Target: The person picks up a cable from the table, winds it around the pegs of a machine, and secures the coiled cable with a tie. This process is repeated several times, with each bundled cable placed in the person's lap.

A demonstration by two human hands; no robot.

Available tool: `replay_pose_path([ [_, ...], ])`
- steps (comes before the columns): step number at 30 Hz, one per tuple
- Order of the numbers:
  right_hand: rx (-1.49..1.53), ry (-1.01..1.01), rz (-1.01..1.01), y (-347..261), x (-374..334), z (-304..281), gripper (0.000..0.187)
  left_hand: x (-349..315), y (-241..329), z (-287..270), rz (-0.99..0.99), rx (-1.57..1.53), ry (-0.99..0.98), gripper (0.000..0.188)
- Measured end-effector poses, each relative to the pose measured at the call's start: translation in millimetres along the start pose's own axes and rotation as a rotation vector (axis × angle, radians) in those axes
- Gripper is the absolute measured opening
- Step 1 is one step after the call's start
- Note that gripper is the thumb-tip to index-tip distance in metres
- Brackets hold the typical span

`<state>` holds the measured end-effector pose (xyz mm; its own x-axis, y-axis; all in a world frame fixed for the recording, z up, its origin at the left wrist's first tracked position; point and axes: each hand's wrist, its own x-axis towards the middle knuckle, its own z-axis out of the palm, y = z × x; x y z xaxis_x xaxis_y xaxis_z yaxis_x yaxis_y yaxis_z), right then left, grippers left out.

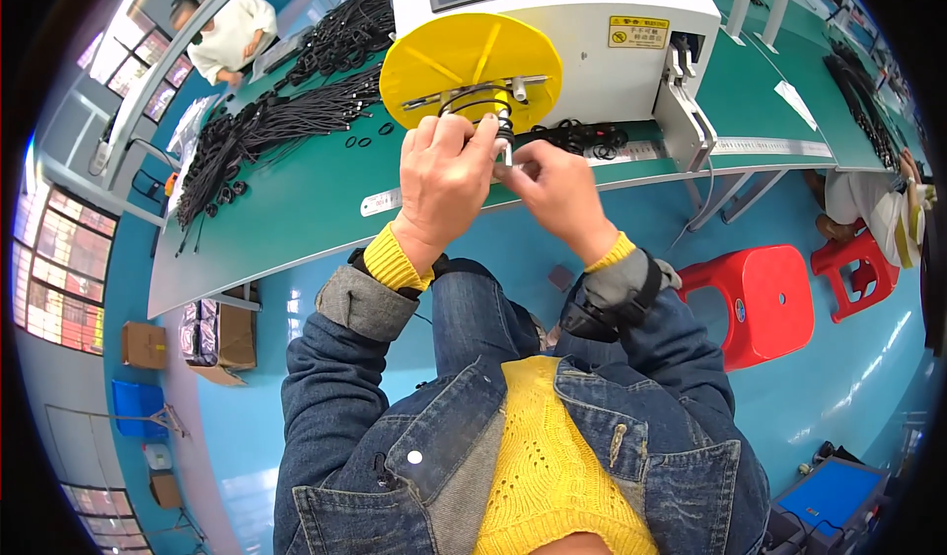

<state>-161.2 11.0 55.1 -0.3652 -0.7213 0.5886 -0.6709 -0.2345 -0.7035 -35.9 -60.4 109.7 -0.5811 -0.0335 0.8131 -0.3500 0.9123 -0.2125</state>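
Two hands meet at the front edge of the green bench [296,215], just below a yellow disc [464,62] on the front of a white machine [592,32]. Much of what they hold is hidden: the left hand [444,175] covers most of a coil of black cable [485,101], so only its upper loop shows, arching over the fingers against the disc. The left hand is closed around that coil. The right hand [557,192] pinches something small beside a short white piece [507,150] between the two hands; what it grips is too small to make out. The ends of the cable cannot be followed.

The bench edge runs just under the wrists, with a pale ruler strip [380,202] along it. To the left the bench top is crowded with bundles of black cables [266,121] and loose black rings [360,142]; more black loops [582,139] lie right of the hands, under the machine. Bare green surface opens to the right of the machine. Below the bench, blue floor lies open around a red stool [760,298].

The cable is thin, black and glossy, wound in a few round turns.
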Motion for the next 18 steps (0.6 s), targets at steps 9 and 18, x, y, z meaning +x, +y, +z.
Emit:
replay_pose_path([
  [9,0.935,-0.221,0.571,-11,12,24,0.022,-4,-5,4,-0.014,-0.064,0.073,0.012],
  [18,0.002,0.075,-0.061,7,12,11,0.020,-11,-12,3,-0.200,-0.173,-0.055,0.015],
])
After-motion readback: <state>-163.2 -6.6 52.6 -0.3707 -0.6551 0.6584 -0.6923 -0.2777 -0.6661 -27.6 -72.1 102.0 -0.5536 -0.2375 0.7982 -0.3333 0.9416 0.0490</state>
